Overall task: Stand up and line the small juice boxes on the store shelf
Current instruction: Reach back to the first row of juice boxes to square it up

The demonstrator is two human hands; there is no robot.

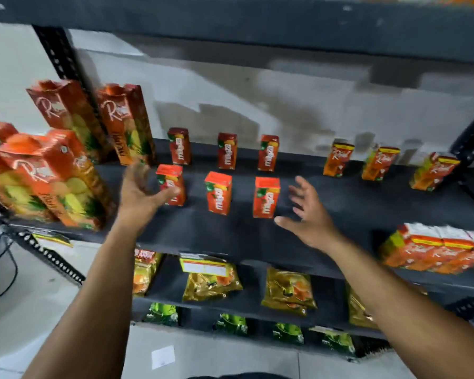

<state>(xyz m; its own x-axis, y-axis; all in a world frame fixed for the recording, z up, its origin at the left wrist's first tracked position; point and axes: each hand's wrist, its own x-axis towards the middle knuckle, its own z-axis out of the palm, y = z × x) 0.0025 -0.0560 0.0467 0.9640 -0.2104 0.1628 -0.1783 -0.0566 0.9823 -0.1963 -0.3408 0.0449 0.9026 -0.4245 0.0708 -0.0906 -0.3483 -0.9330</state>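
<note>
Small red juice boxes stand upright in two rows on the dark shelf point(230, 236). The back row holds three point(227, 151), and the front row holds three: left point(173, 176), middle point(218, 192), right point(266, 196). My left hand point(140, 195) hovers open beside the front left box, its fingertips in front of the box's face. My right hand point(307, 214) is open with spread fingers, just right of the front right box and apart from it. Three small orange boxes point(338, 160) stand farther right at the back.
Tall orange juice cartons point(39, 181) crowd the shelf's left end. A row of small orange boxes point(435, 250) lies at the front right edge. Snack packets point(211, 280) fill the shelf below. A dark upper shelf point(257, 20) runs overhead.
</note>
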